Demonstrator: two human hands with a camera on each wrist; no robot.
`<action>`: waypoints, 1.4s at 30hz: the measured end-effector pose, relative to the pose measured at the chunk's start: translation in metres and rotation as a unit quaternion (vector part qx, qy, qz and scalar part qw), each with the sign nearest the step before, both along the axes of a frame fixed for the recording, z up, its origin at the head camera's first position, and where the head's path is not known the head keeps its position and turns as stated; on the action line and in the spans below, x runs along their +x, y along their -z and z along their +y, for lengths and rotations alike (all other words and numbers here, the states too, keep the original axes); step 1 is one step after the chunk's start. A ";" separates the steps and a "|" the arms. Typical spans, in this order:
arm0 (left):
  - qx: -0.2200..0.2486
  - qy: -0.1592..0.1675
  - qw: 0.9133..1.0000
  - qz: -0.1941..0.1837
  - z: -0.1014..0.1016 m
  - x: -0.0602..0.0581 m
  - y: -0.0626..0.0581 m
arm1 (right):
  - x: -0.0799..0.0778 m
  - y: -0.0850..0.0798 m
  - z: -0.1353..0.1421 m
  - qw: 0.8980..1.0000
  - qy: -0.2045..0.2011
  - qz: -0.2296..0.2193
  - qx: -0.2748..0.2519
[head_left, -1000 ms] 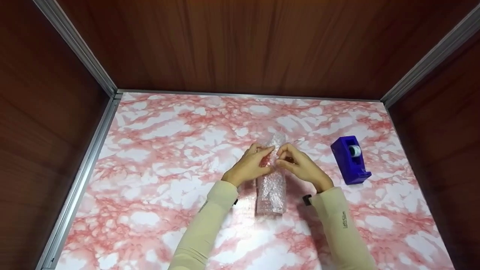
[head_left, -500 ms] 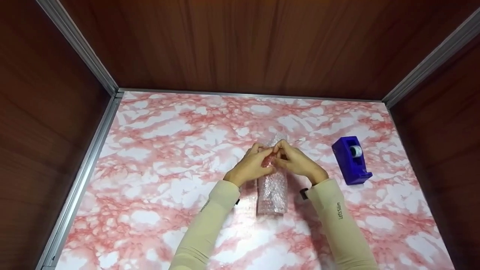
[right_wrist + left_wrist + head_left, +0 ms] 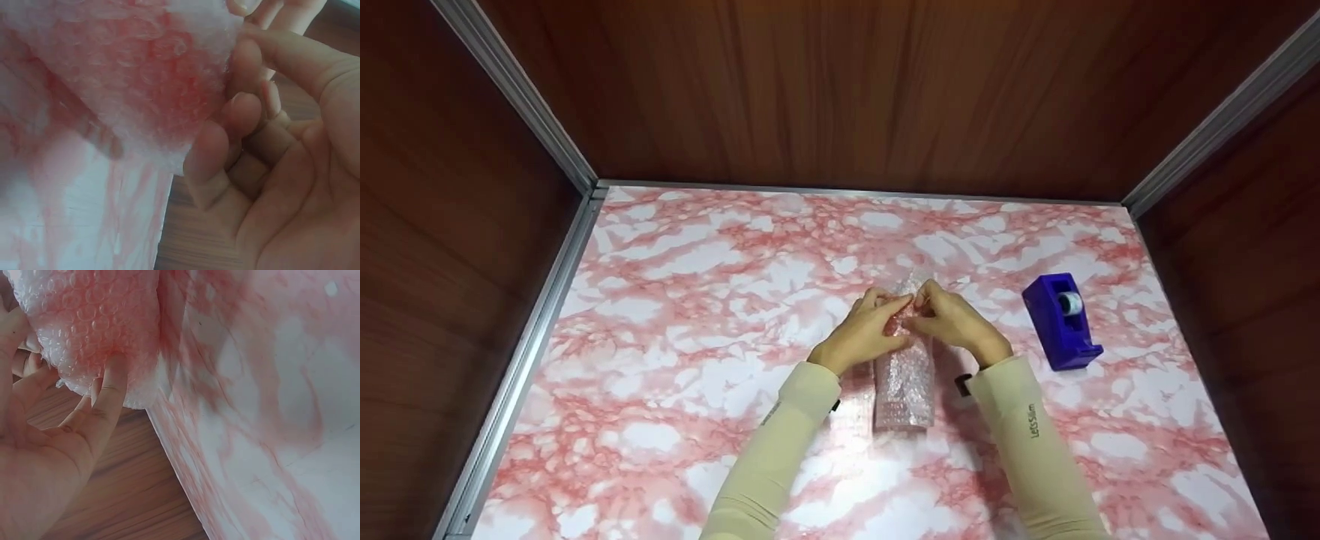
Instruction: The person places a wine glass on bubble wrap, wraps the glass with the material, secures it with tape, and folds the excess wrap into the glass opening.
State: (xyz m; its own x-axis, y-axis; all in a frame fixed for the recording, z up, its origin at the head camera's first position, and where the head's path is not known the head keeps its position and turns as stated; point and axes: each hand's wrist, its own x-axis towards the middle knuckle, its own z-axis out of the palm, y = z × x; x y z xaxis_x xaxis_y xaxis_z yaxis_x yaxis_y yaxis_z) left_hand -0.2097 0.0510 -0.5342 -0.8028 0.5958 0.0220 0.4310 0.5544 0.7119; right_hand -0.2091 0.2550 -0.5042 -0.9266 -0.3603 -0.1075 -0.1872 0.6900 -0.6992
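Observation:
A long bundle of clear bubble wrap [image 3: 905, 390] lies on the table, pointing away from me, with reddish colour showing through the bubbles. My left hand [image 3: 861, 334] holds its left side near the upper half, thumb and fingers spread round it. In the left wrist view, a finger of the left hand [image 3: 67, 439] presses into the bubble wrap [image 3: 95, 320]. On the other side, my right hand [image 3: 956, 319] has curled fingers that pinch at the wrap's middle, close to the left fingertips. The right wrist view shows the right hand [image 3: 281, 169] against the edge of the bubble wrap [image 3: 140, 67].
A purple tape dispenser [image 3: 1057, 322] with a roll of clear tape [image 3: 1070, 303] stands to the right of the bundle. The red-and-white marbled tabletop [image 3: 675, 322] is bordered by brown wood-look panels [image 3: 840, 97] at the back and both sides.
My right hand has moved a little left and in toward the left hand, closing the gap over the wrap. The left hand and the bundle have barely moved.

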 end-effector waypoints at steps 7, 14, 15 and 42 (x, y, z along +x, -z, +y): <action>0.025 -0.005 0.999 -0.042 -0.009 -0.002 0.005 | 0.000 0.019 0.009 0.992 0.097 -0.075 0.007; 0.065 -0.009 0.995 -0.071 -0.014 -0.007 0.010 | 0.002 0.034 0.009 0.985 0.138 -0.099 -0.023; 0.073 -0.014 0.995 -0.071 -0.014 -0.008 0.012 | 0.002 0.035 0.008 0.985 0.140 -0.099 -0.027; 0.215 -0.137 0.933 -0.253 -0.010 -0.007 0.024 | 0.013 0.049 0.010 0.962 0.165 -0.121 -0.180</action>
State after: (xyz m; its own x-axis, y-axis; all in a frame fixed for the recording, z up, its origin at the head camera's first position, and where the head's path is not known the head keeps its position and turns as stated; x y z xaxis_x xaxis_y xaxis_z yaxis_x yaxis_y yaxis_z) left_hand -0.2166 0.0408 -0.5587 -0.8962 0.3904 -0.2110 -0.1362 0.2106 0.9680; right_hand -0.1964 0.2646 -0.5529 -0.9608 -0.1046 -0.2569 0.1984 0.3883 -0.8999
